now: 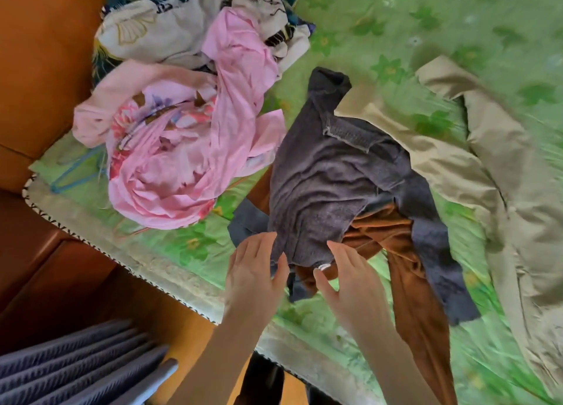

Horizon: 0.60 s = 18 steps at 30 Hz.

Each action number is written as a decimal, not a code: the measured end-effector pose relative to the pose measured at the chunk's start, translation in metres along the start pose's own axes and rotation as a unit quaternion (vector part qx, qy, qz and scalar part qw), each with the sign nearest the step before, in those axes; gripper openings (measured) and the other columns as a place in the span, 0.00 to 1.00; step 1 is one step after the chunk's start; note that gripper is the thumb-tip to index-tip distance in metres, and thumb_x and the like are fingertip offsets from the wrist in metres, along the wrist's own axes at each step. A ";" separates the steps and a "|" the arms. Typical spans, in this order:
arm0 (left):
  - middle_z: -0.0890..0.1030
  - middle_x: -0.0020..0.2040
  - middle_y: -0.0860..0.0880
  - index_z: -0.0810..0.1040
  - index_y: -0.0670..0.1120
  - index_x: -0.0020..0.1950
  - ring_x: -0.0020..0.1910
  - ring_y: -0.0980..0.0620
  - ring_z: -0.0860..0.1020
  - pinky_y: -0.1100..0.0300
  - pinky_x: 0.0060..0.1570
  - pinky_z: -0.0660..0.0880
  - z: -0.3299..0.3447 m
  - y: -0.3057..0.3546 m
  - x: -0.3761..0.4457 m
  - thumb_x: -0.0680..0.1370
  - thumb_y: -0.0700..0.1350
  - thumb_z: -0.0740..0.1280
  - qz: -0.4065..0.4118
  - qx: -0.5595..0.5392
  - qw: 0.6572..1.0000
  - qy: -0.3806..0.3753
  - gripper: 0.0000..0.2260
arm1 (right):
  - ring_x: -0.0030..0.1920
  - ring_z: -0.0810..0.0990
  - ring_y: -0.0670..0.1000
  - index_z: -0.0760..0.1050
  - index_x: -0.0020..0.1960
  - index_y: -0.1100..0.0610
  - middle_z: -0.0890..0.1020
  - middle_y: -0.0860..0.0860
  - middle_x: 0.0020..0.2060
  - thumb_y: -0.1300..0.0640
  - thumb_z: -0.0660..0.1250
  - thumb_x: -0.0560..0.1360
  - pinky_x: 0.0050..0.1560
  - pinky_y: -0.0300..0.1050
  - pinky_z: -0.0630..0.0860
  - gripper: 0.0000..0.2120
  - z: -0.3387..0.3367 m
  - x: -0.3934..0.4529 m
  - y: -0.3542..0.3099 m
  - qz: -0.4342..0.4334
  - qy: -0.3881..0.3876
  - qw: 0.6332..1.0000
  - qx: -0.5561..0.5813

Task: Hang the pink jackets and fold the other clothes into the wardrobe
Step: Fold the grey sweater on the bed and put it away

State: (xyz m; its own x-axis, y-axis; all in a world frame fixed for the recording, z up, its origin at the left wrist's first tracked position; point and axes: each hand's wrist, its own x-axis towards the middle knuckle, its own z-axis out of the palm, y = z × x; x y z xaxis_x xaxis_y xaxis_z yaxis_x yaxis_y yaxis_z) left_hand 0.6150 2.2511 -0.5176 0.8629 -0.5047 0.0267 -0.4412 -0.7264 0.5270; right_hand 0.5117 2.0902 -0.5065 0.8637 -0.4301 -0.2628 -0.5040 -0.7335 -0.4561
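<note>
A dark grey sweater [329, 185] lies crumpled in the middle of a bed [396, 32] covered in a green flowered sheet. Its knit looks soft and wrinkled, one sleeve runs up and away from the person, another trails off to the right, and a stitched seam patch shows near the upper part. Under the sweater lies a rust-brown garment [411, 298], which spreads out below it toward the bed's near edge. Right of the sweater a beige jacket [487, 166] is spread flat. Left of the sweater sits a heap of pink clothes [195, 148], thin and glossy, with a flowered print showing among the folds; beyond that heap is a cream and dark printed bundle [170, 29]. A blue hanger [76, 173] pokes out from under the pink heap. The left hand [256, 279] has its fingers straight and relaxed, fingertips touching the sweater's near hem. The right hand [350, 279] also lies with fingers extended at the same hem, thumb beside a small white tag; neither hand grips the cloth.
</note>
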 end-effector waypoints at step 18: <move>0.80 0.61 0.48 0.71 0.48 0.67 0.60 0.42 0.80 0.44 0.57 0.77 0.108 -0.063 0.064 0.81 0.47 0.72 -0.260 -0.161 0.933 -0.189 0.17 | 0.51 0.84 0.53 0.80 0.54 0.50 0.84 0.44 0.45 0.50 0.68 0.82 0.42 0.40 0.75 0.05 0.115 0.090 0.044 0.327 0.010 0.865 0.381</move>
State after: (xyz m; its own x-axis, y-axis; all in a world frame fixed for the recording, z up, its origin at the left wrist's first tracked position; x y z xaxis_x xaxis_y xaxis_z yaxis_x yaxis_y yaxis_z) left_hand 0.6717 2.2138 -0.6404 0.7641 -0.2965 -0.5729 0.1618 -0.7716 0.6152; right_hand 0.5673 2.0796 -0.6476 0.3897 -0.6370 -0.6651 -0.7296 0.2271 -0.6450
